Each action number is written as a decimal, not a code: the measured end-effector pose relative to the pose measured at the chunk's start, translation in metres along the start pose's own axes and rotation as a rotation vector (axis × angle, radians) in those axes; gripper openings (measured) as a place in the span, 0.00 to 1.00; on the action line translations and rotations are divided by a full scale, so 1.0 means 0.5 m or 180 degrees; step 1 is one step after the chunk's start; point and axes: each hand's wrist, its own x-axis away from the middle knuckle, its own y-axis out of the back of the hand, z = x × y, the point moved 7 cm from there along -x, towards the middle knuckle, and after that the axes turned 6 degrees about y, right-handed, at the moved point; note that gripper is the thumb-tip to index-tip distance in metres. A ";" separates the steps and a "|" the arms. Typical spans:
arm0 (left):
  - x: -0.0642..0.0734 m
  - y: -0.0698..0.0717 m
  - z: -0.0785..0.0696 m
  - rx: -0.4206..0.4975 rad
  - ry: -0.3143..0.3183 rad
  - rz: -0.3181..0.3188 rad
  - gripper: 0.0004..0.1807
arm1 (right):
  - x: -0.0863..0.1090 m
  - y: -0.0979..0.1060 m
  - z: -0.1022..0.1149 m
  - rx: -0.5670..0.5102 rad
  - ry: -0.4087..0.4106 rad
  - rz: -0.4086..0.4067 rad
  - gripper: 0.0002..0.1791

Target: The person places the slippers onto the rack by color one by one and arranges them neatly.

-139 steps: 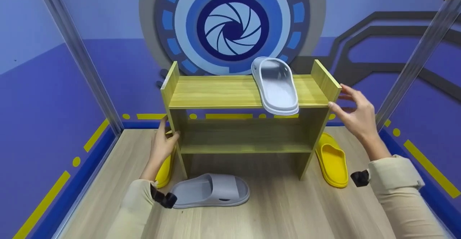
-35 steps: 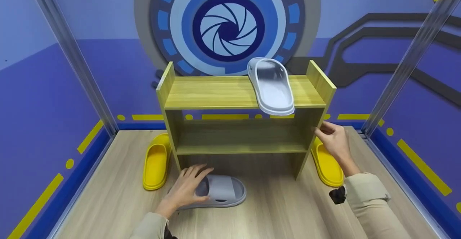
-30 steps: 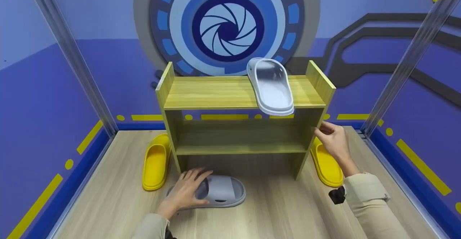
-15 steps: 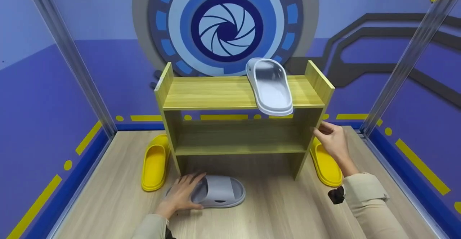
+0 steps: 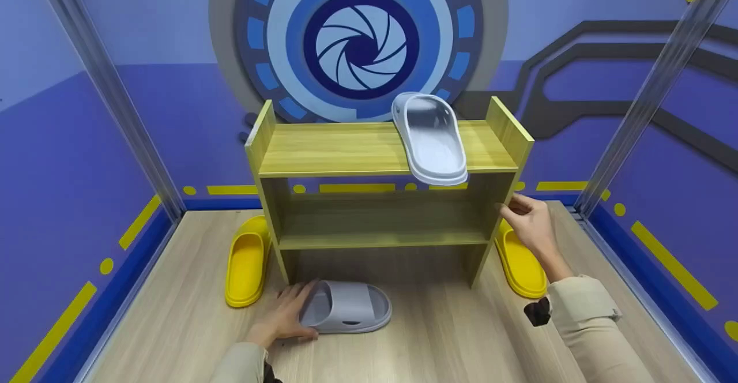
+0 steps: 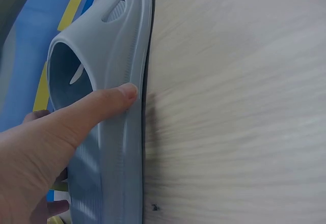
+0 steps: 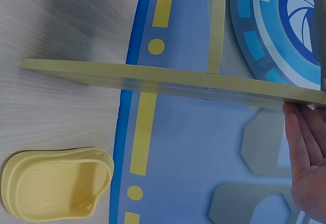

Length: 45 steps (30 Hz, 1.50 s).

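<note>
Left hand (image 5: 283, 315) holds a gray slipper (image 5: 353, 308) by the shoe rack (image 5: 328, 147)

Left-wrist view shows the thumb (image 6: 104, 103) on its side. The right hand (image 5: 531, 224) touches the rack; I can't tell if it pinches. A pale slipper (image 5: 436, 143) sits up top. Right-wrist view shows a yellow slipper (image 7: 51, 186) whole; the head view doesn't.

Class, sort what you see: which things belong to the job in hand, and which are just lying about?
Likely part of the job:
grey slipper, held at the heel by the left hand
rack, touched by the right hand
pale slipper, on top of the rack

Apparently just lying about:
left yellow slipper, beside the rack, untouched
right yellow slipper, other side, untouched
</note>
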 end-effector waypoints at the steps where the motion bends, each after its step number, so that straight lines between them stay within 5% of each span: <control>1: 0.000 -0.001 0.002 0.0014 0.0020 0.0017 0.57 | 0.001 0.000 0.011 -0.0016 -0.0002 0.0005 0.16; 8: -0.006 0.000 0.002 0.0017 0.0031 0.0006 0.56 | 0.001 0.000 0.031 0.0010 -0.0003 0.0023 0.16; 24: -0.014 -0.003 0.001 -0.0062 0.0313 0.0354 0.58 | 0.001 0.000 0.028 -0.0057 0.0059 0.0003 0.16; 36: -0.014 0.000 0.000 -0.0125 0.0262 0.0223 0.57 | 0.003 0.002 0.029 0.0116 0.0047 -0.0022 0.17; 45: -0.013 0.018 -0.013 -0.0452 0.0191 0.0106 0.56 | -0.007 0.001 -0.040 0.0069 0.0013 -0.0054 0.17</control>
